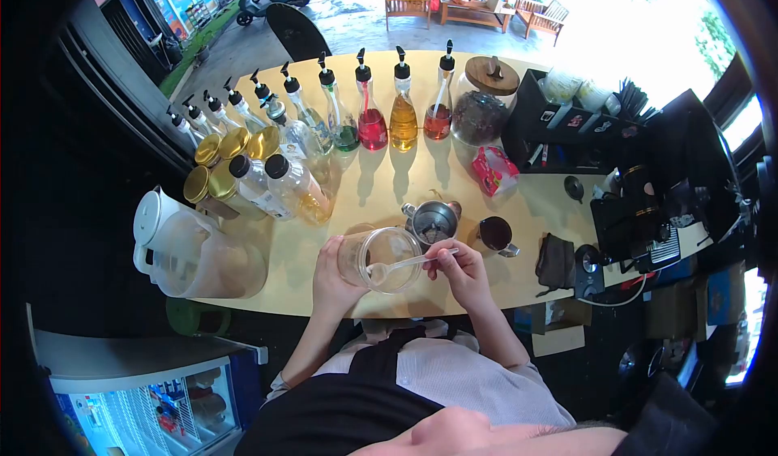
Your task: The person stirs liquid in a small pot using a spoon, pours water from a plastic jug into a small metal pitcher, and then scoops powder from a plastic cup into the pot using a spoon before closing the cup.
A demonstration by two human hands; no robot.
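My left hand is wrapped round a clear wide-mouthed jar, which tilts with its round opening toward me. In my right hand is a pale plastic spoon, pinched by its handle. The spoon's bowl lies over the jar's mouth; whether any powder or other content is in it, I cannot tell. Just beyond the jar stands a metal jug. To the right of my right hand sits a metal cup with dark contents.
Pump bottles of coloured syrup line the far edge. Gold-lidded jars and a large lidded pitcher stand left. Beyond are a wooden-lidded jar, a pink packet and a black organizer. A dark cloth lies right.
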